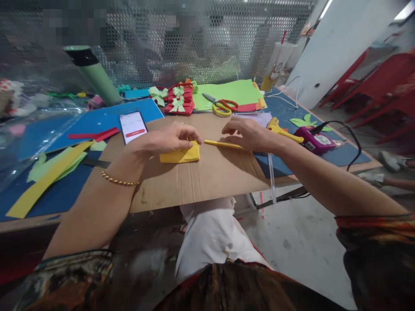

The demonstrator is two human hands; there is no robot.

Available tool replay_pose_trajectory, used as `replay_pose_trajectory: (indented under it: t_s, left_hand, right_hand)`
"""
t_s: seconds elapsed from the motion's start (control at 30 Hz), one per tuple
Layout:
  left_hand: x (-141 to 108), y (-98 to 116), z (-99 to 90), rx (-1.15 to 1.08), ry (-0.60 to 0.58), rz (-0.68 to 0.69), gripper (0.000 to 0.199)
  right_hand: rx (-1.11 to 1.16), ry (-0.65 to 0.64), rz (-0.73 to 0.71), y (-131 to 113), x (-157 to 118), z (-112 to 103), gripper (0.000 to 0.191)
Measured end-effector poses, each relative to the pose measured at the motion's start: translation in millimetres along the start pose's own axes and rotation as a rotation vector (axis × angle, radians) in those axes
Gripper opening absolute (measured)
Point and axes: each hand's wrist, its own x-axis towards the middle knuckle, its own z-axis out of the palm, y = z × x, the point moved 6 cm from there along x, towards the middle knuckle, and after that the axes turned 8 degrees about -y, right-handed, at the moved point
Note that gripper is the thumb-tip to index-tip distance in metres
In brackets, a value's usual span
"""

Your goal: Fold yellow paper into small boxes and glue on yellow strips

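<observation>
A folded yellow piece [179, 154], paper or felt, lies on the brown cardboard [194, 183]. My left hand [173, 137] is over its upper edge, with thumb and forefinger closed on it near its right end; the other fingers are curled. To the right, a narrow yellow strip [222, 144] rests on the cardboard. Just above this strip is my right hand [244, 134], its fingers bent and apart, with nothing visible between them. The strip's right end is hidden under that hand.
Scissors [220, 106], green sheets [231, 93] and red pieces with pale bows [179, 99] sit behind. Left are a phone [132, 126], yellow strip [48, 179] and green bottle [94, 75]. Right is a corded purple-and-yellow tool [316, 140], seemingly a glue gun; a drink cup [274, 67] stands farther back.
</observation>
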Motion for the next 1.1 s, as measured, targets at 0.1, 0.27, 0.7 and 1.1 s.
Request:
replay_pose_trajectory:
  t_s: [0.1,0.27,0.7,1.1]
  left_hand:
    - [1,-2,-1.3,0.017,-0.004,0.039,0.029]
    - [1,-4,-3.0,0.044,-0.003,0.021,0.034]
    - [-4,1,-1.4,0.176,-0.071,-0.116,0.05]
    - [-5,7,-1.9,0.203,-0.054,-0.094,0.045]
  right_hand:
    - [-0.035,0.241,0.041,16,-39,-35,0.024]
    - [-0.222,0.639,0.352,50,-125,-82,0.027]
    - [-0.575,0.028,0.189,6,-50,16,0.028]
    - [0.413,-0.374,0.327,35,-55,12,0.027]
